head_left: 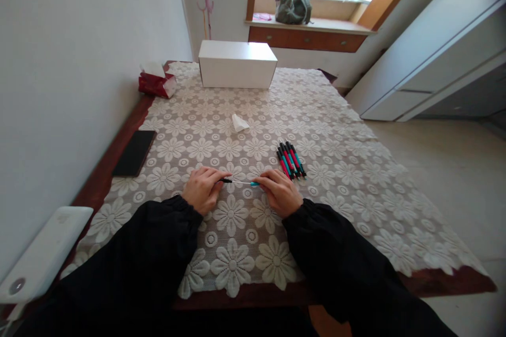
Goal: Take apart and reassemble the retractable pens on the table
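Head view: your left hand (202, 188) and right hand (280, 191) rest on the lace cloth (340, 179) of the bench, holding one pen (239, 182) level between them. Left fingers are clamped on its black end, right fingers on its teal end. A bundle of pens (290, 159) lies just beyond your right hand. A phone (134, 153) lies well to the left.

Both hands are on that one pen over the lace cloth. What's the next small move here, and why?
Probably draw the hands slightly apart along the pen's axis. The left hand pinches its black end, the right hand its teal end, with a thin pale shaft showing between them, so it looks partly separated. The finished-looking pile of pens lies just beyond the right hand.
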`<state>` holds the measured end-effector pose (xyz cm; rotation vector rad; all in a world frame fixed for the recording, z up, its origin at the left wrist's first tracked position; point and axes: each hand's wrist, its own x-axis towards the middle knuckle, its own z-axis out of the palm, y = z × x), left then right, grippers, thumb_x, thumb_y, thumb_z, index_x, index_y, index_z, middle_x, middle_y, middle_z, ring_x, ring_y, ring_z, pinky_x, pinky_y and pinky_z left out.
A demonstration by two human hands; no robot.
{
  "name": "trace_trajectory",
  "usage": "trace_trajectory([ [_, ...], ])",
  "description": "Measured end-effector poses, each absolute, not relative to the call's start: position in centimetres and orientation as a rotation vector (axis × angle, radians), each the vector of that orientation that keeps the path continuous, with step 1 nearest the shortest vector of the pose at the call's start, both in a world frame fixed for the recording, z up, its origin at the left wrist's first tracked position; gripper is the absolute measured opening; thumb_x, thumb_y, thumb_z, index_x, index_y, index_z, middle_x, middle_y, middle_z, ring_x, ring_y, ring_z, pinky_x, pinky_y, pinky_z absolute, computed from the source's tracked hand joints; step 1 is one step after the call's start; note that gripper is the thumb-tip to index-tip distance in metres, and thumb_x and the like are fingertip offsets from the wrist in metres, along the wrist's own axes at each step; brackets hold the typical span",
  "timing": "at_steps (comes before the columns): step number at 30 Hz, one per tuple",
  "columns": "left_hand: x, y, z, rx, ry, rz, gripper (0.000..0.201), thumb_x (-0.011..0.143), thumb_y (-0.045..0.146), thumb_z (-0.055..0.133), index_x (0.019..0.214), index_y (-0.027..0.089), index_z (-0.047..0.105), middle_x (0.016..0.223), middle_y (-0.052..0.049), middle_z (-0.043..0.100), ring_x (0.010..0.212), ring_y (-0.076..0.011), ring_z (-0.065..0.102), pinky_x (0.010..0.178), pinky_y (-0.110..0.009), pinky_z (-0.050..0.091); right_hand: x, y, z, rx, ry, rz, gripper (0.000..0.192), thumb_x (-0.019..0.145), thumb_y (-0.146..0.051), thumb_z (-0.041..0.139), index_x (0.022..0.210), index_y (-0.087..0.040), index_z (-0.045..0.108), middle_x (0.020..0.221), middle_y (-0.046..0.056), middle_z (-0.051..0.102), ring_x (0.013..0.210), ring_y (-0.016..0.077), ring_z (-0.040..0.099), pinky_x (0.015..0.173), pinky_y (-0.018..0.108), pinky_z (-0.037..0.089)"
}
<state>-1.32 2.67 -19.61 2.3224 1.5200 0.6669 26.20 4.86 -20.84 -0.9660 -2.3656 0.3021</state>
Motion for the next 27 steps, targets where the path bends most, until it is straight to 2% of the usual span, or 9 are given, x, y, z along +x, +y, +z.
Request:
trace_trajectory([
  [5,-1.20,2.53,-19.73,2.408,1.402,0.616,0.032,0.099,0.022,0.051,0.125,0.030,0.068,0.110,-0.004,0.071,0.106,-0.0252,0.058,0.093,-0.045,0.044,26.09,4.83,-20.88,-0.909,-2.376,0.323,0.027,0.100,-0.013,0.049,0.115,-0.023,0.068,0.102,0.008,0.065,0.094,0.0227,0.060,0.084,0.038,0.051],
  [10,-0.91,2.23,-19.55,2.528,1.246,0.572,0.039,0.095,0.014,0.049,0.126,0.032,0.067,0.108,-0.004,0.069,0.103,-0.0235,0.058,0.096,-0.044,0.043,26.07,4.84,-21.06,-0.903,-2.383,0.319,0.028,0.099,-0.012,0.050,0.116,-0.025,0.068,0.103,0.008,0.066,0.095,0.0225,0.060,0.085,0.037,0.050],
  [20,-0.91,2.07,-19.07,2.505,1.560,0.536,0.037,0.088,0.009,0.052,0.116,0.027,0.069,0.104,-0.006,0.069,0.099,-0.0262,0.056,0.089,-0.045,0.044,26.35,4.82,-20.55,-1.155,-2.356,0.170,0.021,0.099,-0.015,0.053,0.108,-0.025,0.070,0.105,0.006,0.069,0.101,0.0250,0.058,0.088,0.040,0.045],
  [27,-0.83,2.02,-19.31,2.543,1.396,0.578,0.032,0.095,0.013,0.049,0.119,0.026,0.067,0.107,-0.005,0.070,0.099,-0.0246,0.058,0.090,-0.044,0.044,26.29,4.77,-20.67,-1.297,-2.297,0.130,0.019,0.100,-0.021,0.055,0.112,-0.025,0.069,0.106,0.006,0.070,0.104,0.0268,0.058,0.090,0.042,0.044],
])
